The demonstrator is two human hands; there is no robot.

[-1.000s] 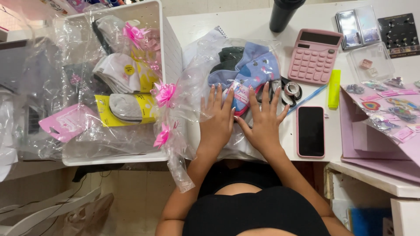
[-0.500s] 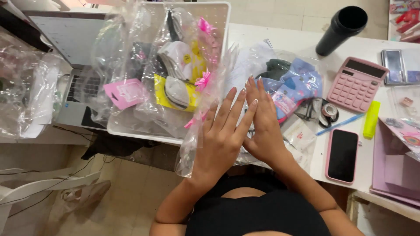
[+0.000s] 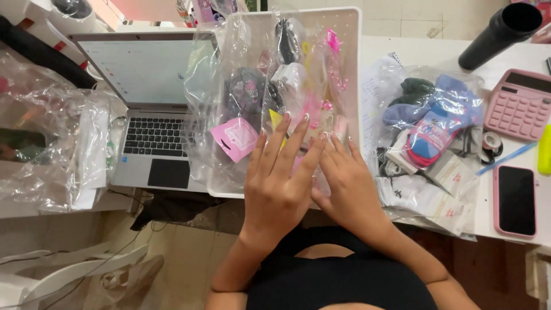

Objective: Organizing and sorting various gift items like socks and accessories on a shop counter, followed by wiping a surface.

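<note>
Both my hands hover flat with fingers spread over the near edge of a white bin (image 3: 358, 74). My left hand (image 3: 280, 186) partly overlaps my right hand (image 3: 351, 186). Their fingertips rest on clear plastic bags (image 3: 252, 92) packed in the bin, which hold dark, white and pink soft items. A pink tag (image 3: 236, 138) lies just left of my left fingers. Neither hand grips anything.
An open laptop (image 3: 143, 103) sits left of the bin, with crumpled clear plastic (image 3: 46, 149) beyond it. To the right lie a bag of blue and pink socks (image 3: 439, 123), a pink calculator (image 3: 519, 106), a pink-cased phone (image 3: 515, 201) and a black cylinder (image 3: 499, 34). A white chair (image 3: 57, 275) stands low left.
My hands have moved left, from the bag of socks on the desk to the white bin's near edge. The view has swung left, so the laptop now shows fully.
</note>
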